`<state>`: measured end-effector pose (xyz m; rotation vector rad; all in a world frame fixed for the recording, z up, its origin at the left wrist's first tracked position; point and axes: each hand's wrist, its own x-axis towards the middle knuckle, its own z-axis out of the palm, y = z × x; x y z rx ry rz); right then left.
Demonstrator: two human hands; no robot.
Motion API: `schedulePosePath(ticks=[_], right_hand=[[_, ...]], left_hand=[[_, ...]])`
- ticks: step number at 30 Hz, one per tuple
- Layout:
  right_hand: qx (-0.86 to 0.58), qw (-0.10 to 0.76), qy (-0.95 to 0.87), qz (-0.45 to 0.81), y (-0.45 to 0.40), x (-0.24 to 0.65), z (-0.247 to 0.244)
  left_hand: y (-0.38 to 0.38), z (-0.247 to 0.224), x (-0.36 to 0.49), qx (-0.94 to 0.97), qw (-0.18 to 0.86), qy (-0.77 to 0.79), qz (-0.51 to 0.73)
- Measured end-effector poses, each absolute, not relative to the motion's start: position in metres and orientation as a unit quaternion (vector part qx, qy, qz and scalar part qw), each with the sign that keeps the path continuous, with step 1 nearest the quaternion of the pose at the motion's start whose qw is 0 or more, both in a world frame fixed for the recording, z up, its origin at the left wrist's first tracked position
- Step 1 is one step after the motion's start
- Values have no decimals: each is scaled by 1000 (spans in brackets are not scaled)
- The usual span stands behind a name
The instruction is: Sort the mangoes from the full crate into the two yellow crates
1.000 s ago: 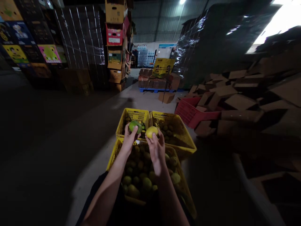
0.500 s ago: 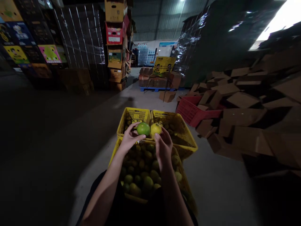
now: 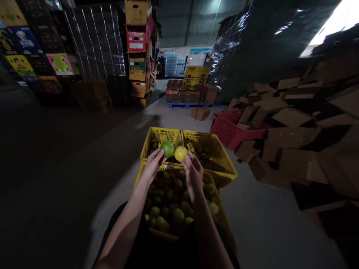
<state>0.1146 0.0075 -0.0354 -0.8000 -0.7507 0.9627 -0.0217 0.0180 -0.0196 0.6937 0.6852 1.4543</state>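
Now green fruit (image 3: pixel 167 149) higher, yellow fruit (image 3: pixel 181 153) beside, hands (image 3: pixel 153 164) pinching

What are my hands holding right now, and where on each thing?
Left hand: green citrus fruit, by its left and lower sides. Right hand: yellow citrus fruit, by its lower right side.
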Motion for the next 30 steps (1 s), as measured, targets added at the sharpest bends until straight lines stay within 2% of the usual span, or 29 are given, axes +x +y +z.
schedulePosePath(ticks=[4,13,23,30], right_hand=[[-351,749,-336,449,5,112,-32],[-415,724,-376,404,2,107,-31],[-376,732,-291,488,3,107,-29],[-396,731,-299,469,6,108,-38]], left_hand=[[17,-20,-18,353,615,322,627],[19,-21,-20,300,614,345,644],[21,-21,-19,271,626,371,630],[16,-20,-17,408,560,433,577]])
